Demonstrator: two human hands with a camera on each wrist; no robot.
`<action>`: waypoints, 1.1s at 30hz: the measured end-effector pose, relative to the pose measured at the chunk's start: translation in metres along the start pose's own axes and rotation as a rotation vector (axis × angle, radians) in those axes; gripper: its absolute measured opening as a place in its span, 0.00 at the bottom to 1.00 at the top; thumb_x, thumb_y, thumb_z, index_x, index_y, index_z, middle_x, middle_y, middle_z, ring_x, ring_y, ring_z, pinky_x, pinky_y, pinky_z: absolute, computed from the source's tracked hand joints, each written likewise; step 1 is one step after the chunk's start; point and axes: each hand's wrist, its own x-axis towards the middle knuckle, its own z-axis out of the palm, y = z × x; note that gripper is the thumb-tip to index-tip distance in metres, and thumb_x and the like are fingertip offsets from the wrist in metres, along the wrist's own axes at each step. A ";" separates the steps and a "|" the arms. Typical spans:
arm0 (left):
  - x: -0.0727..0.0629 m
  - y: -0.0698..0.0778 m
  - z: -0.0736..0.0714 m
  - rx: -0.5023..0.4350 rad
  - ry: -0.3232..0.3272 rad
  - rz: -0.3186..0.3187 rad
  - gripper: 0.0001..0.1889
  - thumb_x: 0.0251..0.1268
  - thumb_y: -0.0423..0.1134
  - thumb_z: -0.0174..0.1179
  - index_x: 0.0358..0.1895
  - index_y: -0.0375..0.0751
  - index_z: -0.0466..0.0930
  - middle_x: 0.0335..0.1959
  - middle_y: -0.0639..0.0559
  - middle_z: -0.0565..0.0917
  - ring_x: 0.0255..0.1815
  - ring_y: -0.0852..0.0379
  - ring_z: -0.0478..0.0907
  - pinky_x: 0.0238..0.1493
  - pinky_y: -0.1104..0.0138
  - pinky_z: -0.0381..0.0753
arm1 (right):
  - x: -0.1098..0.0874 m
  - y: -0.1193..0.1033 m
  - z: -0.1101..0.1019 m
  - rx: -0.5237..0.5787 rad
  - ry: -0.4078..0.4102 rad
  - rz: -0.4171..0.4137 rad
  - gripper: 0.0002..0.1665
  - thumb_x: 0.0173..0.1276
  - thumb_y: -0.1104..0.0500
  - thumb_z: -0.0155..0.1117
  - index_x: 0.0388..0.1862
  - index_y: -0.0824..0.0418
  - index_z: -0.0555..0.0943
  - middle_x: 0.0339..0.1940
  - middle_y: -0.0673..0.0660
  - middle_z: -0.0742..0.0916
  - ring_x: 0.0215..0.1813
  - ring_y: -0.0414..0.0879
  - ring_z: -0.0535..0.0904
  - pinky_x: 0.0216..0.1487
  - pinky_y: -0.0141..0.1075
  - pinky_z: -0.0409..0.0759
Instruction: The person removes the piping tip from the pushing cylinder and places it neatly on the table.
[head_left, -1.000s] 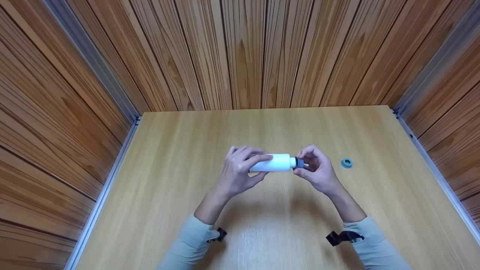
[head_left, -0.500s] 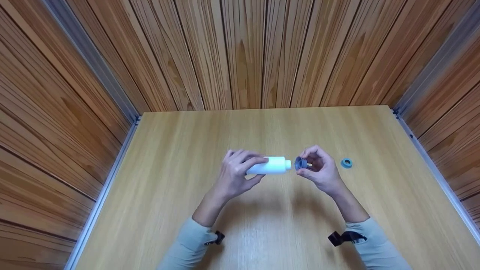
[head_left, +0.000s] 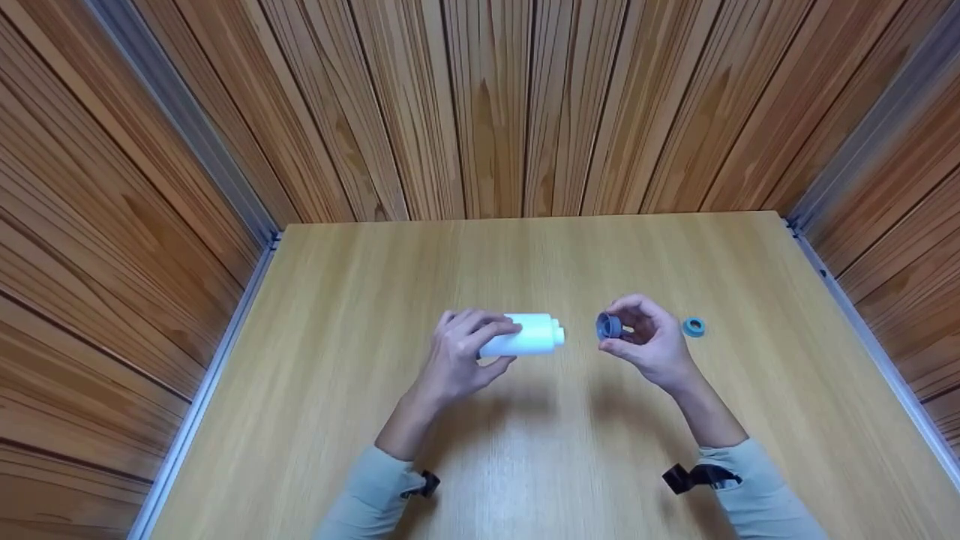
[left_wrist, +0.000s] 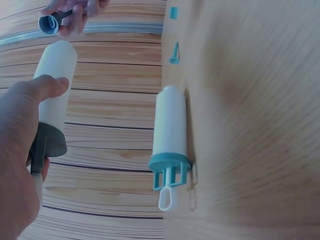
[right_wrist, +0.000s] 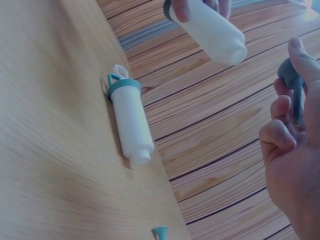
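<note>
My left hand (head_left: 457, 356) grips a white plastic barrel (head_left: 529, 335) lying sideways in mid-air, its narrow bare neck pointing right. In the left wrist view this barrel has a dark grey collar (left_wrist: 54, 140) at its other end, partly covered by the hand. My right hand (head_left: 656, 352) pinches a grey-blue nozzle cap (right_wrist: 288, 72) between thumb and fingers; its round opening faces the neck. A gap separates cap and barrel. Close to the right hand, a small teal ring (head_left: 694, 327) lies on the table.
A second white barrel (left_wrist: 170, 122) with a teal collar and white loop handle lies on the table in both wrist views. A small teal funnel-shaped nozzle (left_wrist: 174, 54) lies beyond it. Wood-panelled walls (head_left: 487, 112) enclose the wooden table (head_left: 360, 300).
The cap has come off the barrel's neck. My left hand has moved left and slightly down with the barrel, while the right hand has shifted a little right with the cap.
</note>
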 end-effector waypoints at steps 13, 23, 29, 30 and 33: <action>-0.012 -0.006 0.001 0.009 -0.018 -0.035 0.24 0.57 0.42 0.89 0.57 0.49 0.93 0.56 0.48 0.95 0.60 0.47 0.92 0.53 0.57 0.85 | -0.002 0.001 -0.003 -0.084 -0.014 -0.033 0.29 0.58 0.90 0.71 0.60 0.82 0.81 0.53 0.45 0.91 0.49 0.34 0.89 0.49 0.26 0.91; -0.027 -0.006 0.011 0.008 -0.149 -0.107 0.23 0.60 0.44 0.87 0.58 0.51 0.92 0.57 0.49 0.94 0.59 0.49 0.91 0.53 0.59 0.81 | -0.007 0.004 -0.002 -0.075 -0.011 -0.018 0.29 0.58 0.89 0.71 0.60 0.81 0.81 0.54 0.45 0.90 0.51 0.34 0.90 0.53 0.26 0.92; -0.031 -0.010 0.023 -0.005 -0.222 -0.160 0.22 0.61 0.43 0.87 0.58 0.51 0.92 0.58 0.49 0.94 0.61 0.48 0.92 0.58 0.52 0.86 | -0.008 0.005 -0.001 -0.064 0.004 0.011 0.29 0.57 0.89 0.72 0.59 0.80 0.82 0.52 0.44 0.90 0.48 0.33 0.89 0.48 0.25 0.90; -0.031 -0.011 0.025 -0.002 -0.241 -0.168 0.22 0.62 0.43 0.87 0.59 0.51 0.92 0.59 0.48 0.94 0.62 0.48 0.91 0.61 0.49 0.86 | -0.008 0.005 -0.001 -0.062 0.006 0.014 0.29 0.57 0.89 0.72 0.59 0.81 0.82 0.52 0.44 0.90 0.48 0.33 0.89 0.48 0.25 0.90; -0.034 -0.013 0.032 -0.001 -0.309 -0.204 0.22 0.63 0.43 0.85 0.60 0.51 0.91 0.60 0.48 0.94 0.63 0.48 0.91 0.68 0.45 0.86 | -0.008 0.004 0.000 -0.061 0.008 0.022 0.29 0.57 0.89 0.72 0.59 0.81 0.82 0.51 0.44 0.90 0.48 0.33 0.89 0.47 0.24 0.90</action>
